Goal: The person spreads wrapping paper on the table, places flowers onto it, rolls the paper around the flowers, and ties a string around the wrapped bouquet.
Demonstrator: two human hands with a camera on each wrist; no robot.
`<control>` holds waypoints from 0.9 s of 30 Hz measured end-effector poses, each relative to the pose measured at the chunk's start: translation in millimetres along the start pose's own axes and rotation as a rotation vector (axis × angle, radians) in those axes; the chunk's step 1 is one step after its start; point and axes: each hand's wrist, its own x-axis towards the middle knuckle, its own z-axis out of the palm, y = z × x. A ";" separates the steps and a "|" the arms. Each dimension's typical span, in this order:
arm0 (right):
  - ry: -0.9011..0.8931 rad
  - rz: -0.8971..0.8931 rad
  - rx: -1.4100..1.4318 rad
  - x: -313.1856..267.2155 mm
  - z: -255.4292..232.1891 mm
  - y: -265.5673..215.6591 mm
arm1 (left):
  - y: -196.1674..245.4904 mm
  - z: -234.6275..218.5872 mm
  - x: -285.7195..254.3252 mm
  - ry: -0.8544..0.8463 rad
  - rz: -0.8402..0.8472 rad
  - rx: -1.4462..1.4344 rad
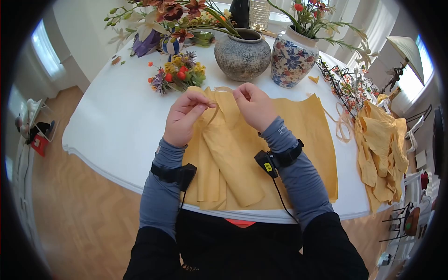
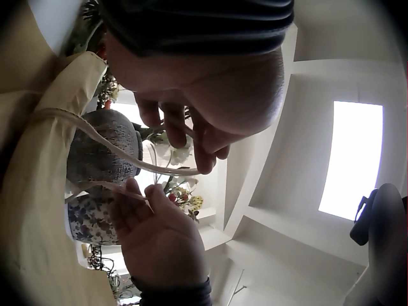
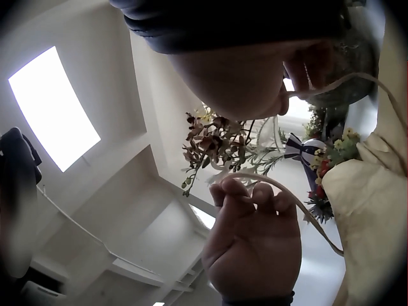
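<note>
Yellow wrapping paper (image 1: pixel 303 135) lies spread on the white table, with a rolled, wrapped bundle (image 1: pixel 233 163) of the same paper on it. Above the bundle's upper end, my left hand (image 1: pixel 185 116) pinches one part of a thin pale ribbon (image 2: pixel 111 145) between thumb and finger. Level with it on the right, my right hand (image 1: pixel 255 106) pinches another part of the ribbon. In the right wrist view the ribbon (image 3: pixel 290 194) curves from the fingertips down to the paper. The hands are apart. What the bundle holds inside is hidden.
Behind the hands stand a grey textured vase (image 1: pixel 242 58) and a floral-patterned vase (image 1: pixel 291 58). A small bouquet (image 1: pixel 179 74) lies left of them. At the right are a loose ribbon coil (image 1: pixel 344 126), berry branches (image 1: pixel 343 84) and crumpled yellow paper (image 1: pixel 380 144).
</note>
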 end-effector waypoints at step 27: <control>-0.714 0.287 0.477 -16.7 20.6 -1.8 | -29.2 1.3 8.4 0.491 0.274 1.013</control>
